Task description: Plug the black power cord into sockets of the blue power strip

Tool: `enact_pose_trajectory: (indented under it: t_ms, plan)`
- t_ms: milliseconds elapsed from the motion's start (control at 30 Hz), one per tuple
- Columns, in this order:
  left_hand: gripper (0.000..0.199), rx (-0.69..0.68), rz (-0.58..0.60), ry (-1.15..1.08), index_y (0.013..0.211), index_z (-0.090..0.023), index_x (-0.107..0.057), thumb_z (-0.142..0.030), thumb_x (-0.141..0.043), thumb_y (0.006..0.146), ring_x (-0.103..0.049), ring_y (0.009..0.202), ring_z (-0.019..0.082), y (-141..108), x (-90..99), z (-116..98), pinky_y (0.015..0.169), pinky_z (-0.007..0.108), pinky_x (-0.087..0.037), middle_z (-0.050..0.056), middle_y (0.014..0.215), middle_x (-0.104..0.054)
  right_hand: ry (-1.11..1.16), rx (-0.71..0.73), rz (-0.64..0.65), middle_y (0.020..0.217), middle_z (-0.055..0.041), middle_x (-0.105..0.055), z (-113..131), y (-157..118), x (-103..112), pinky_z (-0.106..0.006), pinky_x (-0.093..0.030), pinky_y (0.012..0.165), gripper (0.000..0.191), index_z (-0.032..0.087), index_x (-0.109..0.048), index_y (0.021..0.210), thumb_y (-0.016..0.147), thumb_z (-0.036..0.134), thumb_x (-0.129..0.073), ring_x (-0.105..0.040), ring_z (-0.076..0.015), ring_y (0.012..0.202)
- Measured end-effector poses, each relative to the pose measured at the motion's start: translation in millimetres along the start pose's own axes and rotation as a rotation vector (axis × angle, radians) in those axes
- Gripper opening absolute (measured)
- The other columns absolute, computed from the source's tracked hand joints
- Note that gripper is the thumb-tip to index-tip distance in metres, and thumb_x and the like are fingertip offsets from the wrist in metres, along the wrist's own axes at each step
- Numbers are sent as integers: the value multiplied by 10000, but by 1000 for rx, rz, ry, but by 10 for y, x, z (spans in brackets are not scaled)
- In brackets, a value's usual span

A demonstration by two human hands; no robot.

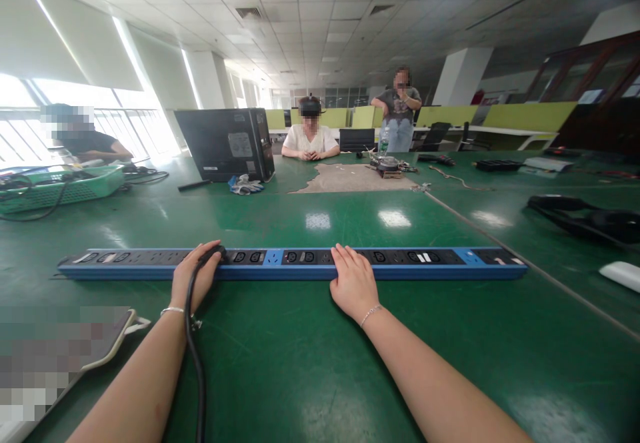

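A long blue-and-black power strip (295, 271) lies crosswise on the green table in front of me, its sockets facing up. My left hand (195, 273) is closed around the black plug (220, 251) of a power cord (196, 356), at the strip's left half. The cord runs over the back of that hand and down along the forearm. Whether the plug is seated in a socket is hidden by the fingers. Across the strip's middle rests my right hand (354, 279), its fingers over the top to the far edge and the palm at the near side, holding the strip.
At lower left lies a phone-like device (107, 343). Farther back are a green basket (75, 189) with cables, a black computer case (220, 146) and gloves (245, 185). A black object (585, 219) and a white one (620, 275) lie right. Three people are beyond the table.
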State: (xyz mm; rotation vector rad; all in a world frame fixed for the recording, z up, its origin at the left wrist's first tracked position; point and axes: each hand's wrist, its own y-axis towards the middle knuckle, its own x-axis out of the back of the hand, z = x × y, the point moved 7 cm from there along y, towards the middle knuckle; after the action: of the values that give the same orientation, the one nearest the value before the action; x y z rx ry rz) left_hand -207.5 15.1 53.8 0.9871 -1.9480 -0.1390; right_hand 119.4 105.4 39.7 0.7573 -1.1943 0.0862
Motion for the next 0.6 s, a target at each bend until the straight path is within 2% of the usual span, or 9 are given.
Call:
enact_pose_trajectory:
  t_ms: [200, 400, 500, 600]
  plan:
    - [380, -118, -19, 95, 1154, -280, -566, -413, -426, 828, -459, 1209, 236, -63, -52, -21, 1029, 414, -325, 46, 1206, -592, -4, 4, -3, 1360, -59, -446, -3, 1, -1, -346, -199, 1041, 567, 132, -450, 1295, 728, 147, -441, -332, -200, 1255]
    - [432, -151, 6, 157, 1222, -274, -517, -443, -397, 843, -394, 1264, 247, -95, -77, 56, 1052, 423, -288, 64, 1275, -541, -8, 6, 2, 1369, -53, -436, 0, 1, -11, -349, -201, 1040, 578, 134, -443, 1301, 724, 148, -441, -330, -203, 1256]
    - [447, -163, 21, 207, 1248, -276, -493, -441, -403, 842, -410, 1252, 248, -110, -56, 42, 1042, 414, -301, 69, 1273, -542, -11, 5, -3, 1368, -52, -438, 2, 3, -9, -347, -199, 1041, 572, 129, -447, 1299, 728, 150, -434, -332, -203, 1255]
    - [446, -137, 25, 274, 1248, -288, -493, -439, -419, 835, -504, 1162, 245, -127, 5, -41, 985, 392, -364, 73, 1210, -587, -12, 6, -5, 1364, -53, -442, 3, 2, -6, -345, -201, 1040, 572, 128, -449, 1298, 727, 152, -435, -338, -201, 1250]
